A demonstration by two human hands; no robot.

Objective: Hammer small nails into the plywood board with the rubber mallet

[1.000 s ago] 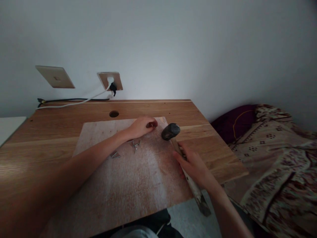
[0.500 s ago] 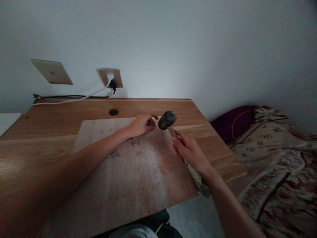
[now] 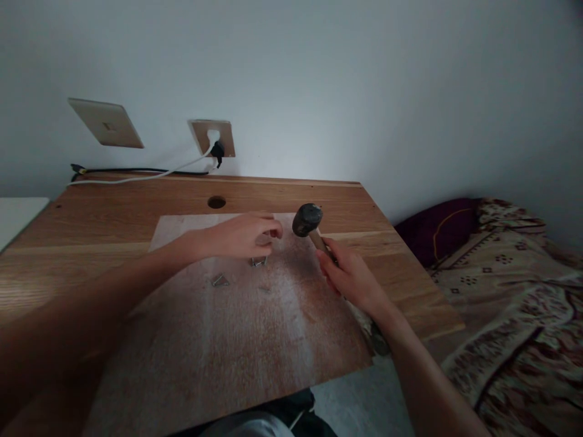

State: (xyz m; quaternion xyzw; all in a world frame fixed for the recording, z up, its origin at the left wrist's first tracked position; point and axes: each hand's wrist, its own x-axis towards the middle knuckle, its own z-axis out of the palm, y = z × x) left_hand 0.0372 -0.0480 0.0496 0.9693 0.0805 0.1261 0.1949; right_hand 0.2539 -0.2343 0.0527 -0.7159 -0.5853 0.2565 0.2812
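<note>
A mallet with a black head (image 3: 306, 220) and a wooden handle is gripped by my right hand (image 3: 350, 271). Its head hangs just above the upper right of a thin wooden board (image 3: 228, 346). Over the upper middle of that board is my left hand (image 3: 241, 235), palm down with bent fingers. A gap shows between thumb and index finger, and I see nothing held there. Just under the left fingers lie a few nails (image 3: 259, 262), partly covered. More nails (image 3: 219, 280) rest to the lower left, and a single small nail (image 3: 265, 289) lies to the right of these.
The board lies on a wooden desk (image 3: 410, 273) with a round cable hole (image 3: 216, 202). Behind it, a wall socket (image 3: 213, 138) holds plugs with a white cable (image 3: 136, 179) and a black one. Patterned bedding (image 3: 510, 303) and a purple cushion (image 3: 435, 227) are at the right.
My left hand has drawn back leftward from beside the mallet head to over the nails, its fingers turned more downward. My right hand keeps the mallet nearly still. The view has shifted slightly.
</note>
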